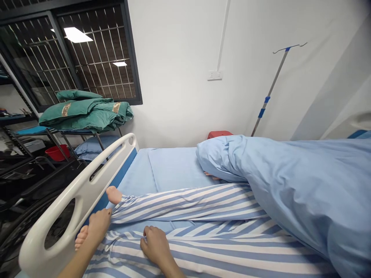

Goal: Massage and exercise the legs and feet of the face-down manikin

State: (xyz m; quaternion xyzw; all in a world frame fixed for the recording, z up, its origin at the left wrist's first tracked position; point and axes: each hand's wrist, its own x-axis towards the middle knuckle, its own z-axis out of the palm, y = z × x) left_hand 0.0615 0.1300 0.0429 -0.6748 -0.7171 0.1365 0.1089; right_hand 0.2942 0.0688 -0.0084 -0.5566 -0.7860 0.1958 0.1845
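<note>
Where the bed ended on my left, folded green bedding (92, 116) sat on a metal rack beyond the white footboard (84, 187). Right beside that board, the near foot (81, 237) showed little but its toes, and my left hand (100, 223) lay across it toward the ankle. My fingers there turned down out of sight, so I could not tell how far they had closed or whether they gripped anything. To my mind a broad, steady support near the ankle served better than squeezing the toes, with care to keep them off the board.

Just past my knuckles, the far foot (114, 195) rose bare from its cuff. Striped trousers (185, 204) covered both legs, stretched along the blue sheet (174, 166) with a narrow gap between them. Over the near leg, my right hand (157, 244) was half open and loosely curled, fingertips by the inner edge; whether it pinched any cloth I could not tell. Loose fabric could slide, I reckoned, so the limb itself wanted the hold, palm flat, both hands working evenly to avoid twisting it.

Further right, the lying person's fingers (212, 176) peeped from under the blue quilt (290, 185), which covered the body up to the picture's edge.
</note>
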